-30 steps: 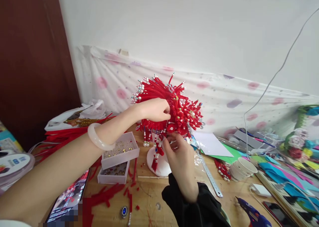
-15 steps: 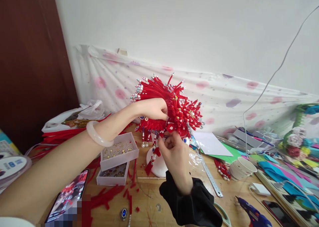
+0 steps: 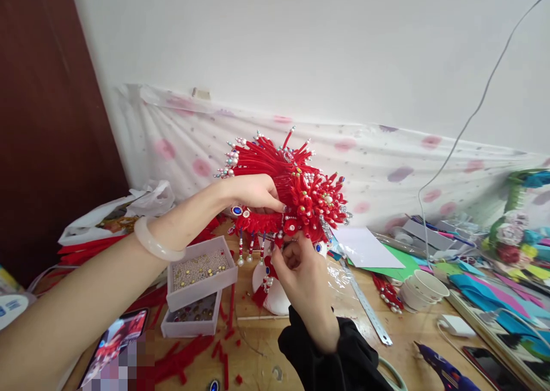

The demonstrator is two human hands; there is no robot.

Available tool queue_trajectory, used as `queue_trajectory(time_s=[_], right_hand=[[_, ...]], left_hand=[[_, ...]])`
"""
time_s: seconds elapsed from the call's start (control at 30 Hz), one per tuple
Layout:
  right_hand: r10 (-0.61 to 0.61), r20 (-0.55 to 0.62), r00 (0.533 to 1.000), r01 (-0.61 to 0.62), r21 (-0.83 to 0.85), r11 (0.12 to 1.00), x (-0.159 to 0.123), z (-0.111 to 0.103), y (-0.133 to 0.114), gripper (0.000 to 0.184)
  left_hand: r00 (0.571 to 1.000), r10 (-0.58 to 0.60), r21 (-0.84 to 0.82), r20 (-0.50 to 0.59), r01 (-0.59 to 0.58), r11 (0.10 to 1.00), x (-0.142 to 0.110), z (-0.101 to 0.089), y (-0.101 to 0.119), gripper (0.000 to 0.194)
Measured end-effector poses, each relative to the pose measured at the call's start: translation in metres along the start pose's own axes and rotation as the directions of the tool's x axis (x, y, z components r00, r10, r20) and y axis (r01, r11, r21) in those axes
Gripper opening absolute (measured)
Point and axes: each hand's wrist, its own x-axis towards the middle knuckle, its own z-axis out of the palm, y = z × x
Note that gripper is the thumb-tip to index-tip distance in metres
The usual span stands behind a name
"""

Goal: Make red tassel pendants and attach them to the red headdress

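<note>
Blue gem [image 3: 237, 210] now clear below the left hand [image 3: 256, 192], so more of the red headdress [image 3: 315, 202] seems reachable; it sits on the white stand [image 3: 277, 305]. Left hand touches its front, right hand [image 3: 305, 273] curls just beneath; whether either grips, we cannot tell

Wooden surface [image 3: 251, 368], white stand [image 3: 277, 304] at six o'clock, lower box [image 3: 189, 328] at seven, phone [image 3: 115, 342] at eight, paper cups [image 3: 423, 292] at four
</note>
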Motion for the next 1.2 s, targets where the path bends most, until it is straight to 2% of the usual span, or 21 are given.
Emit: queue_trajectory(time_s=[0.13, 0.3, 0.5, 0.63, 0.8, 0.9, 1.2], right_hand=[[-0.005, 0.011, 1.0, 0.005, -0.003, 1.0, 0.0, -0.001, 0.001, 0.014], [0.004, 0.036, 0.999, -0.005, 0.023, 1.0, 0.001, -0.002, 0.002, 0.012], [0.01, 0.045, 0.999, -0.01, 0.011, 1.0, 0.001, 0.0, 0.005, 0.014], [-0.009, 0.052, 0.999, 0.01, -0.017, 1.0, 0.002, -0.002, 0.003, 0.014], [-0.032, 0.05, 0.998, 0.034, -0.036, 0.999, 0.002, -0.002, 0.003, 0.018], [-0.042, 0.039, 0.998, 0.043, -0.019, 0.999, 0.001, 0.0, 0.005, 0.017], [-0.041, 0.09, 0.995, 0.038, 0.036, 0.999, 0.003, 0.0, 0.006, 0.025]], left_hand=[[0.998, 0.06, -0.073, 0.036, -0.057, 0.996, 0.002, 0.002, -0.003, 0.028], [1.0, -0.004, -0.123, 0.019, 0.006, 0.992, 0.0, 0.002, -0.003, 0.026], [1.0, 0.029, -0.037, 0.006, -0.029, 0.999, 0.002, 0.001, -0.003, 0.03], [1.0, -0.001, -0.022, 0.014, 0.001, 1.0, 0.006, 0.003, -0.001, 0.024], [0.992, 0.115, -0.035, 0.054, -0.113, 0.993, 0.012, 0.007, -0.004, 0.007], [0.987, 0.155, -0.043, 0.036, -0.153, 0.987, 0.013, 0.01, -0.006, 0.009], [0.993, 0.081, 0.198, -0.09, -0.061, 0.978, 0.003, 0.017, 0.009, 0.014]])
